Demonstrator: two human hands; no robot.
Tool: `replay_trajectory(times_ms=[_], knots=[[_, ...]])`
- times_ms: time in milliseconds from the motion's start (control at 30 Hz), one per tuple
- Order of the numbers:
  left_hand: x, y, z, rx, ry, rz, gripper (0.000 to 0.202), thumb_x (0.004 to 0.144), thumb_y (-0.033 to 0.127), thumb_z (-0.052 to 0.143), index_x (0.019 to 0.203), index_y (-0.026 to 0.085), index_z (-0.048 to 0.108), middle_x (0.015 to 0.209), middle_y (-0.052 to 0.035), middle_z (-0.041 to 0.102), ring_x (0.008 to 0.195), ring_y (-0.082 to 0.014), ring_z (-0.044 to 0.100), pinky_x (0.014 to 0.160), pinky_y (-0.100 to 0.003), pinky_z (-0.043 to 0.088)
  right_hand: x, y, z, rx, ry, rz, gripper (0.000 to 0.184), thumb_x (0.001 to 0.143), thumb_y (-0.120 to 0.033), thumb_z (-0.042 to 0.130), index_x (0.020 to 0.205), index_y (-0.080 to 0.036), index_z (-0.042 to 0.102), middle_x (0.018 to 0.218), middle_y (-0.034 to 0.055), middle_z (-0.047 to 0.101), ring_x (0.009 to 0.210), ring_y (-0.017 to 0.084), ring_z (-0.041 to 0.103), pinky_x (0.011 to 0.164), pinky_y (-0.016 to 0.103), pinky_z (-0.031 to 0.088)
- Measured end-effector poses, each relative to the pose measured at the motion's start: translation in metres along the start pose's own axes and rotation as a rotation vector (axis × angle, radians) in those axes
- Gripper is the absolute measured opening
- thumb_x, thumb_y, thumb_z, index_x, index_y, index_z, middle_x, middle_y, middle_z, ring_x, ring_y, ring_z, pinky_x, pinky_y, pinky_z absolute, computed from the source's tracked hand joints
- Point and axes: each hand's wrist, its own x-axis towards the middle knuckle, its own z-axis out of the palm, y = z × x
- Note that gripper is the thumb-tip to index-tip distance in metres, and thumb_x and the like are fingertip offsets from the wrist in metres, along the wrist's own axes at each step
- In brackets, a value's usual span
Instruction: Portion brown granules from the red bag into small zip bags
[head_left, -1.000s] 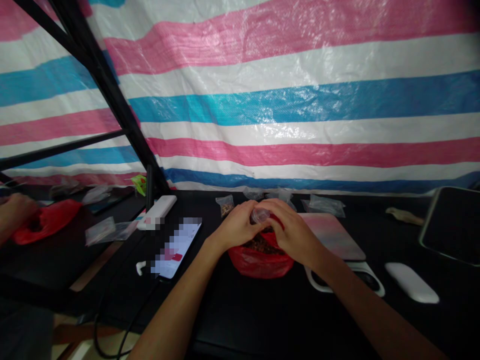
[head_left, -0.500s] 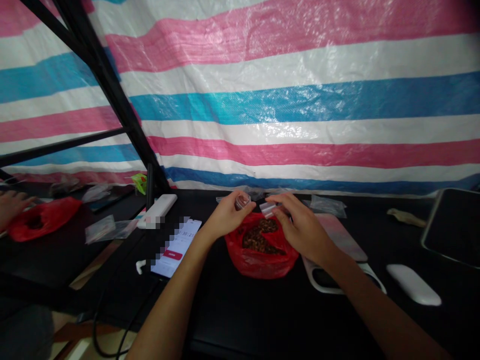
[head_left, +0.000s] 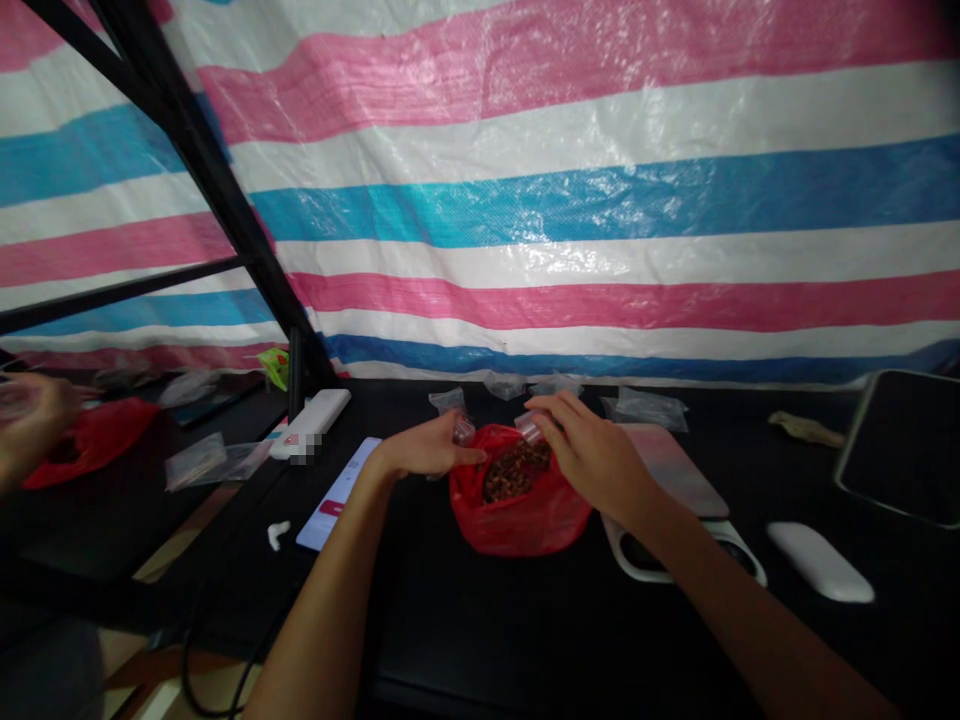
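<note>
A red plastic bag (head_left: pixel 517 510) of brown bits lies open on the black table (head_left: pixel 525 640) in front of me. My left hand (head_left: pixel 424 450) is closed on a small clear container (head_left: pixel 463 431) at the bag's left rim. My right hand (head_left: pixel 592 455) pinches a small clear plastic pouch (head_left: pixel 529 425) over the bag's right rim. Both hands hover just above the brown contents.
A phone (head_left: pixel 334 490) and a white box (head_left: pixel 311 423) lie to the left, a flat white scale (head_left: pixel 675 480) and a white oval object (head_left: pixel 821 560) to the right. Small clear pouches (head_left: pixel 645 405) line the striped tarp. At far left another person's hand (head_left: pixel 30 425) is by a second red bag (head_left: pixel 82 440).
My hands separated from above the bag, then lowered to its rim. The left hand dropped with the small container; the right hand took a clear pouch and brought it down.
</note>
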Motion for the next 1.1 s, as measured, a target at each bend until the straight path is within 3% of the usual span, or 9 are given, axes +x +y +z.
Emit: replay_trajectory(times_ms=[100,200,300,400,500,700,800,900,1100], knots=[[0.002,0.009,0.004,-0.061,-0.034,0.062,0.023,0.073,0.028,0.075,0.081,0.017,0.056,0.061,0.0053,0.053,0.050,-0.0084,0.045,0.047,-0.020,0.031,0.001,-0.005,-0.008,0.139,0.281,0.003,0.026,0.107,-0.031,0.042,0.125,-0.026,0.060,0.122,0.0089,0.066,0.113,0.025,0.065,0.096,0.040,0.053],[0.003,0.021,0.006,-0.168,0.200,0.213,0.026,0.071,0.021,0.071,0.088,0.020,0.051,0.069,0.0065,0.051,0.057,-0.0079,0.047,0.052,-0.019,0.036,0.001,-0.012,-0.017,0.171,0.700,-0.009,0.026,0.106,-0.027,0.041,0.124,-0.025,0.060,0.118,0.0109,0.063,0.115,0.026,0.061,0.100,0.044,0.050],[0.003,0.030,0.009,-0.215,0.326,0.346,0.024,0.071,0.018,0.067,0.085,0.020,0.047,0.070,0.0070,0.046,0.058,-0.0074,0.044,0.054,-0.019,0.035,0.000,-0.017,-0.021,0.176,0.838,-0.025,0.026,0.106,-0.025,0.040,0.123,-0.024,0.059,0.115,0.0113,0.062,0.113,0.027,0.060,0.100,0.047,0.048],[0.006,0.032,0.010,-0.212,0.487,0.444,0.023,0.069,0.017,0.063,0.080,0.021,0.043,0.069,0.0074,0.040,0.058,-0.0073,0.039,0.055,-0.019,0.032,0.000,-0.019,-0.019,0.235,0.656,-0.062,0.024,0.106,-0.024,0.040,0.119,-0.024,0.060,0.110,0.0090,0.064,0.107,0.024,0.062,0.095,0.042,0.050],[0.013,0.025,0.009,-0.141,0.554,0.445,0.021,0.069,0.016,0.059,0.079,0.021,0.042,0.069,0.0071,0.040,0.060,-0.0084,0.039,0.058,-0.020,0.033,0.001,-0.016,-0.016,0.210,0.340,-0.084,0.021,0.105,-0.027,0.045,0.119,-0.026,0.061,0.113,0.0069,0.066,0.108,0.023,0.064,0.092,0.037,0.050],[0.021,-0.002,0.002,0.273,0.536,0.179,0.010,0.072,0.019,0.057,0.080,0.021,0.051,0.072,0.0024,0.057,0.066,-0.0139,0.051,0.062,-0.025,0.036,-0.001,-0.003,-0.011,-0.054,-0.138,-0.003,0.020,0.095,-0.017,0.055,0.108,-0.028,0.066,0.118,0.0012,0.069,0.089,0.020,0.069,0.077,0.033,0.047],[0.019,-0.009,0.001,0.326,0.494,-0.002,0.007,0.074,0.025,0.061,0.074,0.020,0.056,0.068,-0.0003,0.060,0.063,-0.0168,0.054,0.059,-0.027,0.035,-0.005,0.004,-0.009,-0.068,-0.220,0.030,0.024,0.087,-0.007,0.055,0.099,-0.026,0.063,0.105,0.0002,0.071,0.082,0.019,0.068,0.071,0.031,0.042],[0.017,-0.010,0.005,0.248,0.398,-0.026,0.014,0.073,0.026,0.063,0.063,0.021,0.055,0.056,0.0004,0.056,0.057,-0.0169,0.053,0.053,-0.026,0.034,-0.008,0.009,-0.008,-0.092,-0.257,0.051,0.028,0.082,-0.005,0.058,0.100,-0.026,0.062,0.097,0.0000,0.072,0.076,0.020,0.067,0.065,0.030,0.038],[0.020,-0.002,0.021,0.053,0.193,-0.023,0.025,0.081,0.029,0.055,0.058,0.021,0.048,0.049,0.0028,0.046,0.045,-0.0117,0.040,0.044,-0.025,0.026,-0.010,0.004,-0.001,-0.103,-0.301,-0.008,0.041,0.084,-0.006,0.059,0.117,-0.028,0.067,0.117,0.0030,0.074,0.089,0.023,0.071,0.075,0.033,0.045]])
